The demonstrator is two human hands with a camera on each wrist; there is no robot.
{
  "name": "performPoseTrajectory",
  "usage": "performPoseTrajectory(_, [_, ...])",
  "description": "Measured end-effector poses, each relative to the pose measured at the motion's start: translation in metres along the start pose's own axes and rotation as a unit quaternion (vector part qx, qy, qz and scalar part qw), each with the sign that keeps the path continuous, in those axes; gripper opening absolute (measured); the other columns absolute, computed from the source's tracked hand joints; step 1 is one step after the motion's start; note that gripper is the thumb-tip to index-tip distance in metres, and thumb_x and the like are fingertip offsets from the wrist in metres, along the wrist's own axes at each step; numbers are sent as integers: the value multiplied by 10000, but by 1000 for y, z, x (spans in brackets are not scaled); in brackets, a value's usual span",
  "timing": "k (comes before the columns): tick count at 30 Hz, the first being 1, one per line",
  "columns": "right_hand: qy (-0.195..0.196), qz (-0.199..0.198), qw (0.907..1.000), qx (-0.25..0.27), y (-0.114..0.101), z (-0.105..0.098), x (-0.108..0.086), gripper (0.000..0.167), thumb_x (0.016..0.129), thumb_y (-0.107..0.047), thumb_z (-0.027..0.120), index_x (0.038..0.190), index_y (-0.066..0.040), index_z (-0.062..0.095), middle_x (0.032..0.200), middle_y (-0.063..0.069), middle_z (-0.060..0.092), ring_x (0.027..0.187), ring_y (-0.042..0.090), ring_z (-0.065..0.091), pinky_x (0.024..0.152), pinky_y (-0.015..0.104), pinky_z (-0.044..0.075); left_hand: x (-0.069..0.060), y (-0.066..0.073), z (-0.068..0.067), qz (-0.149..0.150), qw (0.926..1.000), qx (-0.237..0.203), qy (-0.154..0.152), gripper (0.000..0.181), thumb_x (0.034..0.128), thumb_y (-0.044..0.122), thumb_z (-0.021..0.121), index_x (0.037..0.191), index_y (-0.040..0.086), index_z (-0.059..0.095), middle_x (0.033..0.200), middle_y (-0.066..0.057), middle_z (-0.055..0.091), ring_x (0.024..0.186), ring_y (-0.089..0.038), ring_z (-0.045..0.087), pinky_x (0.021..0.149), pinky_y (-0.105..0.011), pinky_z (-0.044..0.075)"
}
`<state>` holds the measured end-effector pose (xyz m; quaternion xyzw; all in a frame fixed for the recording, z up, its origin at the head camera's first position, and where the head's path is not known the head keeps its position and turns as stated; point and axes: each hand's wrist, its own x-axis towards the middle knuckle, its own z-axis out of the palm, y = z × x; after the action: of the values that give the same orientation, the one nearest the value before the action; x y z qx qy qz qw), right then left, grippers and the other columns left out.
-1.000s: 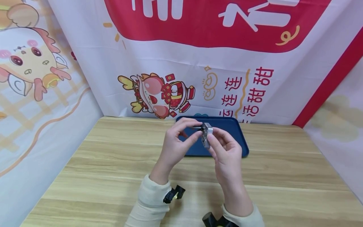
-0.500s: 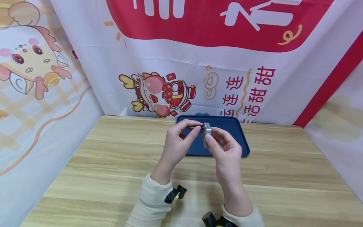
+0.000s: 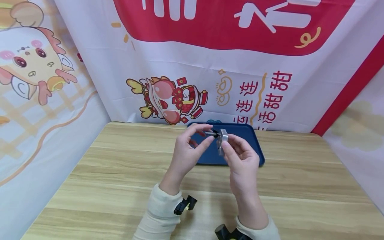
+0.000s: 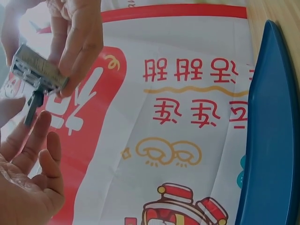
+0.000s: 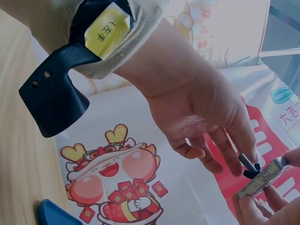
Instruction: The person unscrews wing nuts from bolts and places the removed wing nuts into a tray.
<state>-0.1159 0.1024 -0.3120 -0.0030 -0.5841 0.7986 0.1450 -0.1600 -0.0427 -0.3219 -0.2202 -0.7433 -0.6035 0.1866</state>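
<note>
- Metal block [image 3: 224, 135], one unit: held raised above the worktop [image 3: 120, 173], toward its far edge; the head view shows it in front of the tray.
- Black piece [image 4: 37, 98], one: set against the block's side that faces the left hand.
- Metal rod [image 4: 31, 112], one: projects from the black piece, away from the block.
- Hands, two, both engaged at this assembly.
- Right hand [image 3: 241, 160]: grips the block, thumb on the near side, fingers behind.
- Left hand [image 3: 189, 148]: thumb and forefinger lie on either side of the rod, tips near the black piece; whether they pinch cannot be told.
- Blue tray [image 3: 244, 133], one: lies along the worktop's far edge, right of that edge's middle.
- Wrist devices, two, black: one at the left sleeve [image 3: 163, 203], one at the right sleeve [image 3: 261, 228].
- Printed cloth [image 3: 186, 55]: hangs behind the worktop's far edge.
</note>
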Motion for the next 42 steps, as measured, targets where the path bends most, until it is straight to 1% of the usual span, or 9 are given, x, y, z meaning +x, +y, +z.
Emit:
performPoseTrajectory(5, [150, 4, 9998, 137, -1, -1, 0, 185, 948, -68, 653, 1132, -55, 669, 1046, 21, 709, 954, 137, 689, 846, 281, 582, 0, -1, -1, 627, 9978, 186, 47, 354, 883, 89, 745, 1228, 125, 673, 1233, -48, 657, 1061, -238, 596, 723, -270, 495])
performPoseTrajectory(9, [208, -36, 9992, 345, -2, -1, 0, 165, 947, -59, 650, 1108, -63, 681, 1030, 27, 702, 943, 128, 695, 842, 280, 583, 0, -3, 0, 1135, 9932, 266, 62, 373, 871, 47, 746, 1231, 104, 666, 1292, -71, 637, 1100, -207, 587, 734, -267, 502])
performPoseTrajectory(13, [203, -6, 9980, 606, -2, -1, 0, 127, 949, -52, 643, 1063, -74, 695, 1013, 33, 705, 934, 131, 702, 827, 281, 587, 1, -4, 3, 1388, 9901, 220, 8, 354, 879, 31, 732, 1224, 86, 674, 1288, -74, 650, 1133, -187, 565, 742, -276, 507])
performPoseTrajectory(17, [143, 116, 9972, 721, -3, -1, 0, 106, 954, -54, 635, 1037, -78, 696, 1009, 32, 706, 934, 123, 689, 814, 282, 589, 0, -4, 6, 1378, 9904, 125, -76, 342, 894, 26, 711, 1230, 84, 680, 1288, -59, 661, 1133, -175, 541, 759, -287, 510])
performPoseTrajectory(27, [24, 132, 9983, 575, -2, -2, 1, 107, 960, -57, 624, 1039, -91, 690, 1028, 35, 701, 955, 139, 685, 820, 291, 588, 3, -5, 9, 1300, 9914, 102, -104, 311, 908, 25, 692, 1212, 90, 702, 1252, -44, 685, 1094, -156, 536, 771, -290, 531])
performPoseTrajectory(33, [-14, 213, 9987, 473, -3, -3, 2, 105, 961, -72, 629, 1043, -105, 686, 1050, 36, 695, 982, 151, 677, 842, 298, 585, 4, -7, 9, 1191, 9927, 63, -171, 312, 911, 34, 690, 1218, 88, 697, 1252, -45, 681, 1108, -150, 553, 771, -359, 546])
performPoseTrajectory(35, [-33, 236, 9987, 457, -3, -3, 1, 108, 962, -74, 630, 1051, -102, 684, 1058, 38, 695, 980, 150, 676, 849, 300, 584, 4, -7, 9, 1105, 9937, 0, -196, 310, 915, 45, 689, 1222, 88, 695, 1252, -45, 678, 1125, -147, 563, 773, -353, 550])
performPoseTrajectory(39, [-63, 288, 9987, 422, -3, -4, 1, 114, 963, -83, 633, 1064, -104, 682, 1075, 38, 697, 980, 145, 677, 861, 302, 581, 4, -7, 8, 930, 9953, -149, -245, 308, 920, 59, 688, 1227, 84, 693, 1253, -51, 674, 1141, -148, 583, 770, -284, 545])
performPoseTrajectory(42, [-68, 313, 9987, 407, -3, -4, 2, 117, 962, -88, 637, 1070, -105, 681, 1084, 39, 699, 986, 146, 676, 865, 304, 580, 5, -8, 8, 859, 9956, -261, -278, 314, 915, 54, 692, 1228, 76, 692, 1255, -61, 672, 1136, -158, 595, 754, -266, 545])
